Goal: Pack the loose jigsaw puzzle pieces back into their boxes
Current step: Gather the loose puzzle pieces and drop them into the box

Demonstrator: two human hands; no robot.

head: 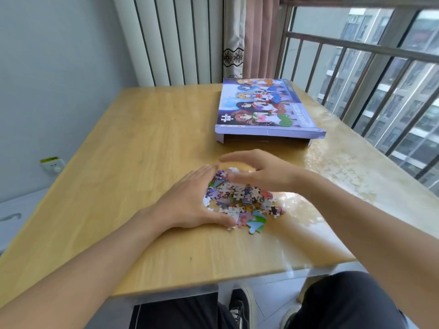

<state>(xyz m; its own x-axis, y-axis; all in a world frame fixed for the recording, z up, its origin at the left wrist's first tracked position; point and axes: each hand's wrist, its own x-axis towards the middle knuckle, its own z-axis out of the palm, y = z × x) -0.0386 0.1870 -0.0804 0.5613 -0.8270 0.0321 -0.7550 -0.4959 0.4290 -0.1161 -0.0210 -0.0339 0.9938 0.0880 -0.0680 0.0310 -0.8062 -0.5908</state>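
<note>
Little looks packed yet: the heap of small colourful cardboard jigsaw pieces (pixel 240 198) lies mid-frame on the pale wooden desk (pixel 118 148), cupped between left hand (pixel 190 203) and right hand (pixel 263 172), fingers straight and gripping nothing, below the flat purple cartoon-printed puzzle box (pixel 266 110) at upper right.

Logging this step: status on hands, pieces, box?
Left hand and right hand open, cupping the colourful loose jigsaw pile. Purple illustrated puzzle box beyond, lid on. Nothing between.
</note>
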